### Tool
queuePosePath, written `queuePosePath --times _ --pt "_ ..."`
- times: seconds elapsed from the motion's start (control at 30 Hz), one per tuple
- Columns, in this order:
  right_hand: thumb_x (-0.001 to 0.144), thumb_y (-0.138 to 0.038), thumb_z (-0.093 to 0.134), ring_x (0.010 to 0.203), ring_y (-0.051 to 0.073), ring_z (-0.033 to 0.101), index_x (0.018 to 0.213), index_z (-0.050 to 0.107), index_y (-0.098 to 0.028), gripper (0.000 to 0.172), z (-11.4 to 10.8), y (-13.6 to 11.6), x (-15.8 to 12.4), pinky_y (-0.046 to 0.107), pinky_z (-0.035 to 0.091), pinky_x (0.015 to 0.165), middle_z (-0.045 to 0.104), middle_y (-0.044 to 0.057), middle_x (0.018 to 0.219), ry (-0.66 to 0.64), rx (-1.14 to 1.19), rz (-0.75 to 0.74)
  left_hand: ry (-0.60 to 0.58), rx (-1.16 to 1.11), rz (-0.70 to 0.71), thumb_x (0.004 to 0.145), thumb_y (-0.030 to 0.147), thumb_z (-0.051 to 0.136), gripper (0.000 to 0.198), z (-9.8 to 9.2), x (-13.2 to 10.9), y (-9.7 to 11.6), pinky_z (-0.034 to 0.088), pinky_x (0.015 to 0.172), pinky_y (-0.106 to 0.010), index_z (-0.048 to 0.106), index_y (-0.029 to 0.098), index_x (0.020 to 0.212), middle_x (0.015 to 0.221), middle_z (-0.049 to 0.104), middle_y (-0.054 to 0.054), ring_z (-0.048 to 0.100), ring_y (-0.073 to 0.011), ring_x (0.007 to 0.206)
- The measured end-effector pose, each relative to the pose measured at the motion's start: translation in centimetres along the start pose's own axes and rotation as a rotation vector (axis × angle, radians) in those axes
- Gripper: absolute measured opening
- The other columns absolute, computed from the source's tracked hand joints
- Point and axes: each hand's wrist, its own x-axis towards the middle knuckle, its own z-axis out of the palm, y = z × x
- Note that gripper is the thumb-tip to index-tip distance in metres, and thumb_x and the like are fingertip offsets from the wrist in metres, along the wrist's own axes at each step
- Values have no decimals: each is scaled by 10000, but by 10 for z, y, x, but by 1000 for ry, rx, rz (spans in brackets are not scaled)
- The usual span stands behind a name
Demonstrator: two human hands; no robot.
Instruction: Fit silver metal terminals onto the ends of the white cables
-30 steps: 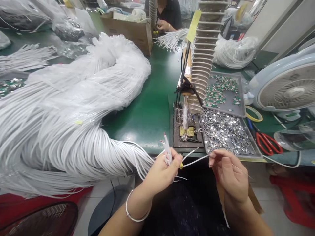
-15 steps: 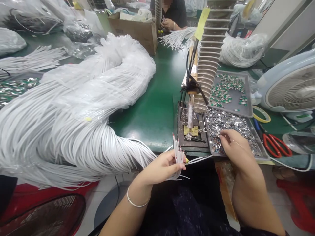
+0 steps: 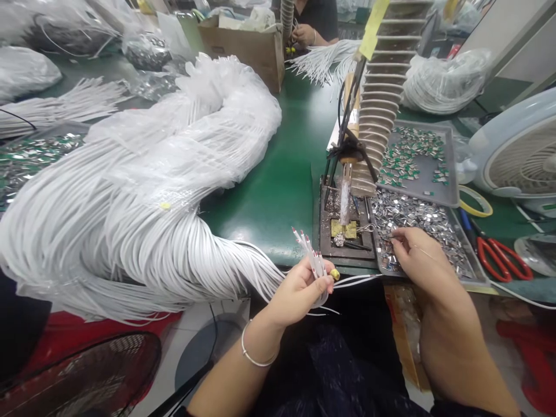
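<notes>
My left hand (image 3: 299,289) is closed around a small bunch of white cables (image 3: 319,265), whose stripped ends show red tips and fan up and to the left. A small yellow piece (image 3: 334,274) sits at its fingertips. These cables lie beside the end of a large bundle of white cables (image 3: 174,249) on the left. Over the left part of a grey tray of small silvery metal connectors (image 3: 425,217), my right hand (image 3: 417,252) has thumb and forefinger pinched together. Whatever is between those fingertips is too small to make out.
A soldering iron (image 3: 346,191) points down over a stand with a yellow sponge (image 3: 343,227), beside a ribbed hose (image 3: 386,98). Behind is a tray of green-ended connectors (image 3: 410,153). Red-handled scissors (image 3: 504,258), yellow tape (image 3: 475,201) and a fan (image 3: 530,156) stand right. Across the table, a person's hand (image 3: 304,35) works.
The view has shifted slightly, moving the scene rightward. In my left hand the cable tips now lean and spread further left. My right hand stays at the connector tray, its fingers pinched.
</notes>
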Motion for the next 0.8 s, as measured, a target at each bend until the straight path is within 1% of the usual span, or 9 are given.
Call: queuePosePath --times 0.07,0.2,0.33,0.43,0.53,0.63,0.7,0.8 --pt "828 -250 423 756 216 600 922 623 -177 233 0 0 -1 341 456 658 649 97 872 44 -1 -40 15 -35 1 765 384 660 296 2 1 -1 363 629 -259 543 146 897 639 518 18 472 -96 607" --pt "838 -210 380 820 223 600 928 610 -167 251 -2 -1 -3 351 463 721 630 105 863 168 32 -131 47 -65 4 768 384 660 287 6 3 -3 335 601 -249 540 140 859 595 497 33 440 -83 572" --pt "845 -207 386 803 196 585 901 578 -200 200 -8 -8 -8 329 450 715 602 76 853 245 110 -134 101 -100 4 752 434 663 332 10 3 -5 302 548 -241 541 144 858 517 477 52 407 -75 504" --pt "863 -225 405 773 182 568 870 549 -210 145 -11 -17 -14 314 433 698 585 49 795 291 185 -137 157 -148 16 764 423 652 317 14 4 -6 276 517 -239 559 141 873 508 452 62 373 -63 469" --pt "884 -223 408 725 163 544 855 527 -210 123 -12 -28 -20 302 418 687 551 26 743 300 273 -166 216 -200 34 770 372 659 274 17 6 -6 272 510 -229 571 135 875 587 473 53 365 -42 471" --pt "886 -196 414 673 146 516 837 506 -212 106 -11 -39 -25 290 407 652 515 7 710 283 392 -225 264 -245 32 762 348 670 276 22 8 -4 278 501 -217 559 140 906 666 487 50 365 -20 465" --pt "885 -175 414 665 145 504 817 489 -215 109 -11 -47 -28 291 403 642 502 4 704 270 467 -280 271 -257 23 753 341 677 287 25 8 -2 277 491 -209 546 147 920 656 469 60 360 -17 455" --pt "878 -149 414 700 157 503 795 468 -221 123 -9 -57 -32 308 403 662 502 13 724 288 525 -368 281 -263 5 731 339 689 302 27 9 1 257 467 -198 539 156 918 603 418 81 318 -18 438"
